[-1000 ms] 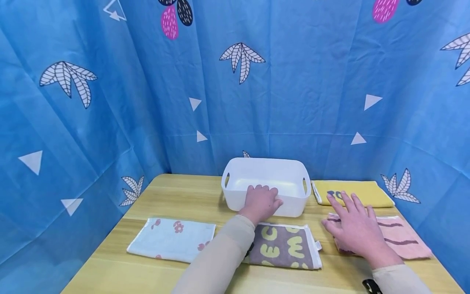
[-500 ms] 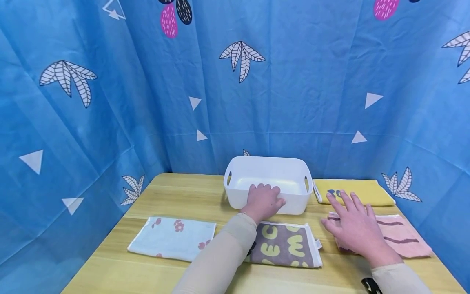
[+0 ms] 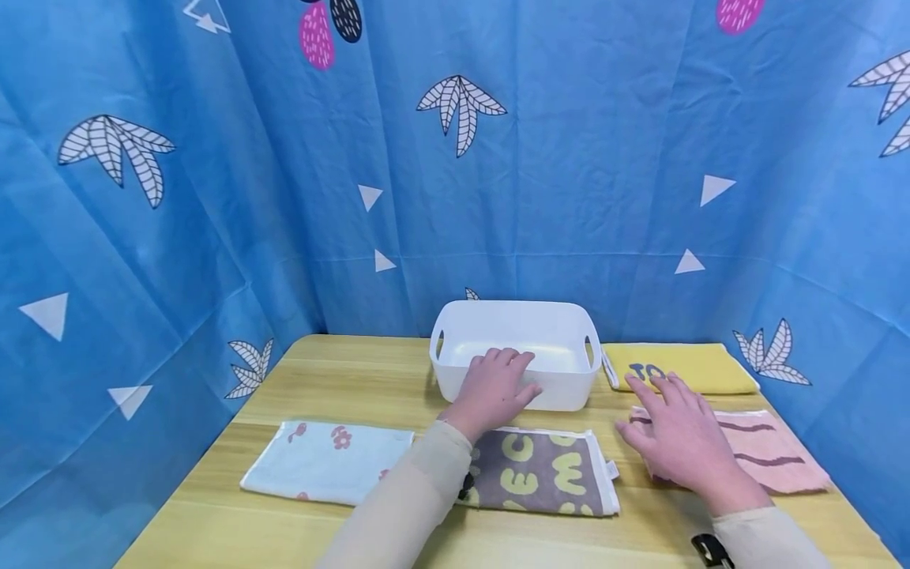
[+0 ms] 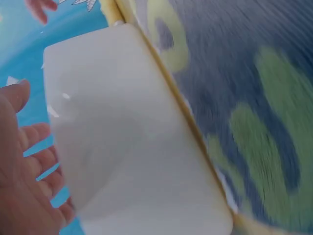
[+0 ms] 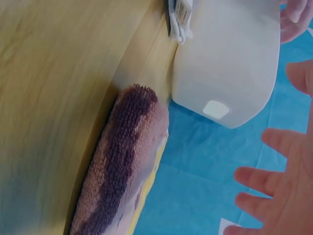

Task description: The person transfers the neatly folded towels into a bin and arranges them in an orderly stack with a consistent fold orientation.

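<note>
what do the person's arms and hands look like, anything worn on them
Both arms have long, plain, pale beige sleeves: the left sleeve and the right sleeve. The left hand and the right hand wear no gloves. A black piece shows at the right wrist, a smaller dark bit at the left.

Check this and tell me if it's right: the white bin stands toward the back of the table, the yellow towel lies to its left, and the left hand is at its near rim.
One part is wrong: the yellow towel lies to the right of the white bin, as the head view shows. The rest stands: bin toward the table's back, left hand at its near rim.
</note>
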{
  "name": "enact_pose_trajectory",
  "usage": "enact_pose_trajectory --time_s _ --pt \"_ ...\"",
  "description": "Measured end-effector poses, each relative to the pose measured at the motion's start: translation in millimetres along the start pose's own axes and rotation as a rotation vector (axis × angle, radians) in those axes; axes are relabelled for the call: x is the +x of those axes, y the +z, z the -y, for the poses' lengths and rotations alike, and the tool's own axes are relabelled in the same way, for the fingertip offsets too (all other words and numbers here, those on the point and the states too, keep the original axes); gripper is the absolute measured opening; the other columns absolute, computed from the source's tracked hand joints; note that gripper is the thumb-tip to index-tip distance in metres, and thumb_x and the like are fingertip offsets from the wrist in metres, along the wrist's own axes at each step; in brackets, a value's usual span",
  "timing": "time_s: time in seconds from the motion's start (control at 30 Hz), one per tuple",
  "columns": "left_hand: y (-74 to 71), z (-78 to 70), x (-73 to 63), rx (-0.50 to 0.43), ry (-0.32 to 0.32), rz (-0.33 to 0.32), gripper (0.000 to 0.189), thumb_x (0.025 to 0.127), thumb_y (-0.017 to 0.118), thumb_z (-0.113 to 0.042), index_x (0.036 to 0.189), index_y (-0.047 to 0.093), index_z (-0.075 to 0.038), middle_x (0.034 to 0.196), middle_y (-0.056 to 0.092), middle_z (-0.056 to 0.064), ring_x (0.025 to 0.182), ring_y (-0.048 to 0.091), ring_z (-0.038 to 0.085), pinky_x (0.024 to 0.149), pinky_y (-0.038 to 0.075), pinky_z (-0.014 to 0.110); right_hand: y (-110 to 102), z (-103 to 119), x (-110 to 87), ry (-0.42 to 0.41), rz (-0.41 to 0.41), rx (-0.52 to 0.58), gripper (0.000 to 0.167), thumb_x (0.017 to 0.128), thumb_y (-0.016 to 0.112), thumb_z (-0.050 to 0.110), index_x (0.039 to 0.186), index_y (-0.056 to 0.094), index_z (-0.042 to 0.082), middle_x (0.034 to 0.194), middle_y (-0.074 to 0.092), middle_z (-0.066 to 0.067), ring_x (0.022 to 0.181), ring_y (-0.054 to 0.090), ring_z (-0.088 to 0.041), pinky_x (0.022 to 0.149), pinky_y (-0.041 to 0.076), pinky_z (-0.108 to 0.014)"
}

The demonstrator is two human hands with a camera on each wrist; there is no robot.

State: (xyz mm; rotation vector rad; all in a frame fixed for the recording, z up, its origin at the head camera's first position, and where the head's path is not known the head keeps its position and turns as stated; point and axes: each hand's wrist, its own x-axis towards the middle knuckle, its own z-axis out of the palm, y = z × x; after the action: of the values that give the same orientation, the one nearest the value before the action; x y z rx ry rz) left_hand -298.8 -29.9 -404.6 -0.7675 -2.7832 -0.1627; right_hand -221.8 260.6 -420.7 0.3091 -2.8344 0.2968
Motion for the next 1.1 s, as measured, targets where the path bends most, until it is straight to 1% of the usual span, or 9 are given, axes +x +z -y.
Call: enact_pose_trajectory --time_s 0.13,0.3,0.4,0.53,0.67,0.77,0.87,0.97,1.1 --pt "-13.2 13.7 -20.1 -0.026 0.006 -0.048 0.059 0.102 0.05 -0.056 0.148 0.049 -0.019 0.141 0.054 0.002 0.13 0.047 0.024 0.104 0.039 0.047 1.9 3.9 1.7 -0.015 -0.018 0.026 0.076 0.094 0.062 0.055 0.152 0.044 0.01 0.146 0.042 -0.031 0.136 0.032 -0.054 0.106 0.025 -0.072" --pt "-28.6 31.4 -53.6 -0.047 -0.006 -0.058 0.06 0.1 0.055 -0.054 0.143 0.055 -0.012 0.138 0.057 0.006 0.127 0.052 0.027 0.104 0.042 0.047 3.3 9.7 3.5 -0.029 -0.014 0.038 0.071 0.094 0.063 0.055 0.147 0.05 0.011 0.135 0.053 -0.026 0.122 0.047 -0.049 0.097 0.038 -0.067" --pt "-33.0 42.0 -71.3 -0.088 -0.035 -0.026 0.062 0.1 0.055 -0.054 0.143 0.055 -0.009 0.14 0.058 0.009 0.129 0.052 0.028 0.105 0.043 0.047 4.6 12.3 4.3 -0.029 0.016 0.046 0.07 0.094 0.063 0.056 0.147 0.052 0.011 0.128 0.058 -0.022 0.114 0.054 -0.044 0.092 0.044 -0.063" --pt "-33.7 55.2 -87.7 -0.143 -0.106 0.059 0.066 0.1 0.053 -0.056 0.144 0.055 -0.007 0.145 0.055 0.012 0.134 0.051 0.031 0.105 0.043 0.049 8.6 15.2 4.3 -0.017 0.09 0.073 0.067 0.094 0.065 0.052 0.144 0.054 0.009 0.128 0.06 -0.02 0.116 0.056 -0.044 0.09 0.046 -0.062" --pt "-28.3 66.2 -95.4 -0.183 -0.157 0.129 0.064 0.1 0.053 -0.056 0.139 0.059 -0.006 0.135 0.061 0.013 0.124 0.057 0.032 0.1 0.047 0.05 13.8 19.5 5.0 -0.021 0.191 0.122 0.053 0.095 0.067 0.044 0.132 0.063 0.006 0.125 0.064 -0.018 0.11 0.063 -0.038 0.09 0.048 -0.059" --pt "-22.5 72.4 -99.4 -0.206 -0.193 0.172 0.06 0.1 0.056 -0.054 0.131 0.065 -0.005 0.123 0.066 0.012 0.114 0.062 0.031 0.094 0.049 0.049 17.3 23.4 6.7 -0.037 0.283 0.157 0.044 0.093 0.069 0.041 0.12 0.067 0.006 0.112 0.068 -0.009 0.095 0.066 -0.026 0.085 0.051 -0.053" --pt "-18.3 75.3 -103.2 -0.216 -0.217 0.219 0.053 0.099 0.059 -0.05 0.124 0.069 -0.004 0.117 0.069 0.011 0.109 0.064 0.031 0.091 0.05 0.05 20.7 26.8 8.0 -0.035 0.352 0.174 0.034 0.091 0.071 0.04 0.108 0.068 0.01 0.098 0.067 0.0 0.082 0.06 -0.018 0.077 0.051 -0.047" --pt "-16.4 74.8 -104.5 -0.224 -0.218 0.256 0.048 0.098 0.061 -0.047 0.118 0.07 -0.005 0.115 0.07 0.01 0.106 0.065 0.031 0.089 0.051 0.05 23.8 29.5 7.7 -0.012 0.373 0.176 0.024 0.09 0.072 0.037 0.095 0.065 0.014 0.084 0.061 0.004 0.071 0.053 -0.015 0.069 0.047 -0.041" --pt "-12.1 73.6 -105.0 -0.259 -0.22 0.294 0.04 0.096 0.064 -0.048 0.101 0.071 -0.008 0.096 0.07 0.004 0.083 0.064 0.022 0.076 0.052 0.045 28.5 30.4 5.5 0.032 0.377 0.172 0.023 0.089 0.074 0.036 0.084 0.061 0.018 0.071 0.053 0.006 0.062 0.048 -0.014 0.061 0.041 -0.037"
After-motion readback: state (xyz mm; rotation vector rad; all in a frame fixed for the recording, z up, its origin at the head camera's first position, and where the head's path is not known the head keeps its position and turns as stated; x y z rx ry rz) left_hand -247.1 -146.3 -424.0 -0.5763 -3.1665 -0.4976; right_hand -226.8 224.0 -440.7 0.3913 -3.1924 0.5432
